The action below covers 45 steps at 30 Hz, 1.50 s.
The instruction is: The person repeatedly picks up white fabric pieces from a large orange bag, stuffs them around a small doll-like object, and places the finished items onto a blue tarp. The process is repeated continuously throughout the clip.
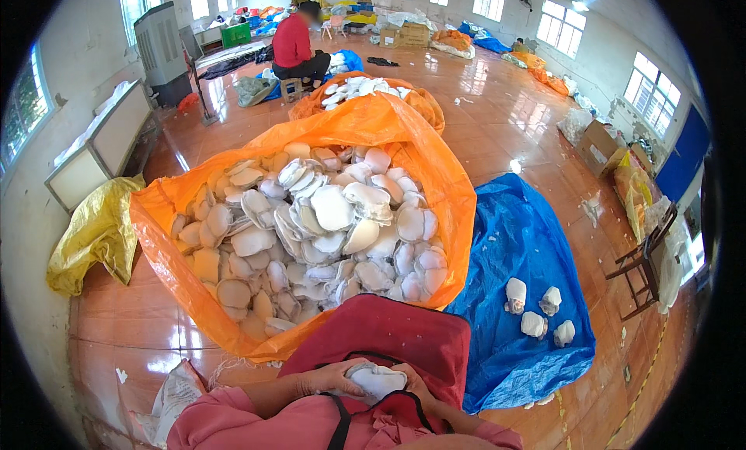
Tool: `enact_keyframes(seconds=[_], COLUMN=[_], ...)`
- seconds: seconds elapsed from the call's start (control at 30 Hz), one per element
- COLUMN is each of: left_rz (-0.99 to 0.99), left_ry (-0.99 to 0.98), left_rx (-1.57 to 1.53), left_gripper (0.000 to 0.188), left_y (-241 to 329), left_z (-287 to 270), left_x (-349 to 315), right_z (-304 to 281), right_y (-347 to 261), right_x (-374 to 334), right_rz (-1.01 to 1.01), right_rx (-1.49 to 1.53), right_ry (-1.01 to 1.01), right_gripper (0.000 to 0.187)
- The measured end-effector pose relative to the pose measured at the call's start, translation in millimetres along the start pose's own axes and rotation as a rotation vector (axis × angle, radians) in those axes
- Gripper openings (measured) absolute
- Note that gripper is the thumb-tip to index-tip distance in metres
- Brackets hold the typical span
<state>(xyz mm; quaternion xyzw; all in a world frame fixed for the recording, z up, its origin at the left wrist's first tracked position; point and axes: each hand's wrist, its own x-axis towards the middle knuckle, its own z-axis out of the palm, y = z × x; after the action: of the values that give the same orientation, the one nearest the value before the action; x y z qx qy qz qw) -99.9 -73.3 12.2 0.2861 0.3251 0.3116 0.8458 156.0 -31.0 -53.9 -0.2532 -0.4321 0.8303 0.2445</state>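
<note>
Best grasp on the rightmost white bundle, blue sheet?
Probably its rounded sides, from above with the right hand: the bundle looks compact, nothing covers it, and bare blue sheet shows around it. That hand is on a white piece now, so needs freeing first.

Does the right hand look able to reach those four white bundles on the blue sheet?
Probably yes, perhaps with a lean: the white bundles lie uncovered on the blue sheet, off to the person's right. The right hand would first have to let go of the white pad.

One fisheye looks down — from the head.
</note>
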Motion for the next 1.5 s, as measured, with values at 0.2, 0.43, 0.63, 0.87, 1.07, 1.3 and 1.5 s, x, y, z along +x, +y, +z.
enact_keyframes(seconds=[0.2,0.43,0.63,0.87,1.07,1.3,1.5], left_rz=[0.17,0.258,0.27,0.277,0.287,0.318,0.383], left_ry=[0.089,0.368,0.526,0.516,0.519,0.507,0.563], left_rx=[0.326,0.224,0.172,0.201,0.244,0.321,0.473], left_gripper=[0.067,0.058,0.047,0.047,0.049,0.048,0.048], left_y=[-1,5,6,5,3,6,3], left_z=[6,12,10,6,1,-2,-3], left_x=[2,21,27,19,13,11,14], right_z=[8,14,13,19,22,28,18], right_y=[-1,1,4,-8,-26,-25,-16], right_x=[8,37,51,44,33,33,40], right_rz=[-0.101,-0.214,-0.183,-0.128,-0.062,-0.042,-0.079], right_rx=[-0.019,0.019,0.061,0.074,0.212,0.305,0.145], right_ry=[0.04,0.195,0.223,0.176,-0.018,-0.032,0.003], right_gripper=[0.047,0.037,0.039,0.05,0.067,0.083,0.083])
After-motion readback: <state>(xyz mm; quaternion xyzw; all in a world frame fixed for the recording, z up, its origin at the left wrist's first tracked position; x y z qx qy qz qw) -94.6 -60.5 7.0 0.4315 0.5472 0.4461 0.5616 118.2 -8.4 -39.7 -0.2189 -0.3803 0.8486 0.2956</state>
